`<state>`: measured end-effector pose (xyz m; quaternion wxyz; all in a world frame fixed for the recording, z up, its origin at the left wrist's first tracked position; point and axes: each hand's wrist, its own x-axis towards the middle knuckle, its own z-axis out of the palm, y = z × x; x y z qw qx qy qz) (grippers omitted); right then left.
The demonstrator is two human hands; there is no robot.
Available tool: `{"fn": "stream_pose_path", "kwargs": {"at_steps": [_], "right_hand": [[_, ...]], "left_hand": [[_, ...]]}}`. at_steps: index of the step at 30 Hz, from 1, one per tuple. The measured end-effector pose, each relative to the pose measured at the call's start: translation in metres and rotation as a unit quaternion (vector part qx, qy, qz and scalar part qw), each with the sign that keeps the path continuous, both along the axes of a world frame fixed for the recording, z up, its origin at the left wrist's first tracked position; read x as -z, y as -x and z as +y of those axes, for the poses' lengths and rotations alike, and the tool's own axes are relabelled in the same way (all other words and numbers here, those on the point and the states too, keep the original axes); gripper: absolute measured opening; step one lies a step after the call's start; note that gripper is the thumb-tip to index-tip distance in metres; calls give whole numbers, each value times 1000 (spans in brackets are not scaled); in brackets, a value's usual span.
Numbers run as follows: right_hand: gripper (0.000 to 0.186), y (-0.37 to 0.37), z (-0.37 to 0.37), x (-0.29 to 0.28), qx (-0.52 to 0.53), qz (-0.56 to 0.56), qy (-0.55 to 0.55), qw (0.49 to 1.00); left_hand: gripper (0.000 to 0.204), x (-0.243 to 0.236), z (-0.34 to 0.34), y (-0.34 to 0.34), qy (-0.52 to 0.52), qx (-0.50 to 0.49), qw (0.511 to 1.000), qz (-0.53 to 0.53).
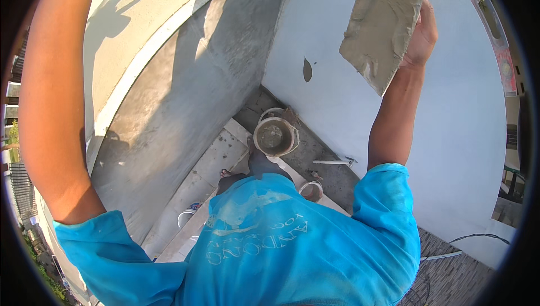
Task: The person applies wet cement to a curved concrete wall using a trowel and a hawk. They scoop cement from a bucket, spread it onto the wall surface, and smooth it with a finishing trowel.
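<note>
My right hand (423, 39) is raised at the upper right, its fingers wrapped behind a flat rectangular plastering trowel (385, 25). Wet grey plaster coats the trowel's visible face, and its top end runs out of the picture. How the fingers close on the handle is mostly hidden by the blade. My left forearm stretches up along the left side, and the hand lies beyond the upper edge. Beside that arm is a pale wall ledge (132, 42), with a hand-shaped shadow on it. Below the ledge a grey plastered wall (185, 87) curves down, partly sunlit.
Below stands a bucket (259, 137) with grey mix inside. A smaller bucket (311, 198) and a white tub (184, 218) are near my feet. A white stick (331, 162) lies by the white wall (315, 36). A red spirit level (502, 64) is at the far right; a cable (478, 236) lies lower right.
</note>
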<state>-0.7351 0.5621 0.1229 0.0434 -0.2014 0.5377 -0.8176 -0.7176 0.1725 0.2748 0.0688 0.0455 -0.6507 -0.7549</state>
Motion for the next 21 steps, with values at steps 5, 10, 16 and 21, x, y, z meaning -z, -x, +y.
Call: {"fn": "stream_pose_path", "kwargs": {"at_steps": [5,10,16,21], "right_hand": [[27,59,-123,-74,41,108,-244,963],[28,188,-241,-70,-49,429,-535,726],[41,269,-273,-34,-35,739,-563,370],[30,228,-276,-26,-12,567,-662,490]], "left_hand": [[69,5,-58,-69,-10,-32,999,-37],[41,41,-102,-125,-18,-54,998,14],[45,42,-102,-152,-37,-109,993,25],[58,45,-112,-163,-15,-107,994,18]]}}
